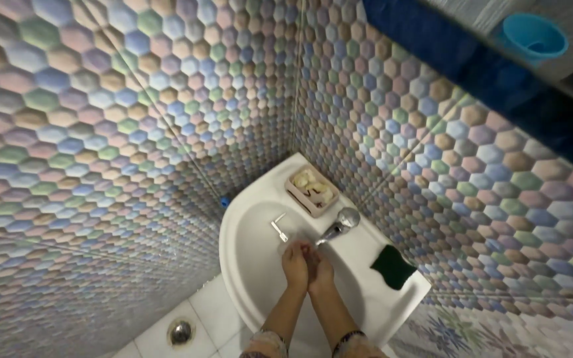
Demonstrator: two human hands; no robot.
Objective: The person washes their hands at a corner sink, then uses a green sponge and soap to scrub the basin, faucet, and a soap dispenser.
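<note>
Over the basin of the white corner sink [247, 265], just below the chrome faucet [339, 224], the left hand [295, 263] and right hand [319, 267] are pressed together, grasping nothing. Washing is judged underway; rubbing under the spout seems called for. A razor [279, 228] lies left of the faucet, a soap dish [311, 190] behind, a green sponge [392, 266] right.

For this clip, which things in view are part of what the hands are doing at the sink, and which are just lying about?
In use:
left hand and right hand, pressed together in the basin
tap, its spout just above the hands
white corner sink

Lying about:
soap dish at the back corner
dark green sponge on the rim
razor in the basin
blue cup on the shelf
floor drain
</note>
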